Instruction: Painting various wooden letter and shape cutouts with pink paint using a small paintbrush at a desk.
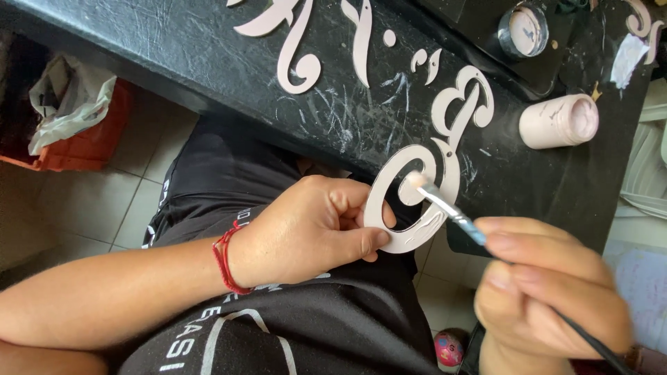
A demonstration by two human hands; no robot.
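Observation:
My left hand (313,232) grips the lower rim of a pale pink ornate cutout letter (445,142), holding it off the edge of the black table (208,48). My right hand (549,288) holds a thin paintbrush (451,208) with a blue ferrule and black handle. The brush's pale tip touches the inner curl of the letter. A red string bracelet (224,260) circles my left wrist.
Other pink cutout pieces (299,48) lie on the scratched table. A pink paint bottle (559,121) lies on its side at right, and an open jar of pale paint (523,31) stands farther back. An orange basket with bags (69,118) sits on the tiled floor.

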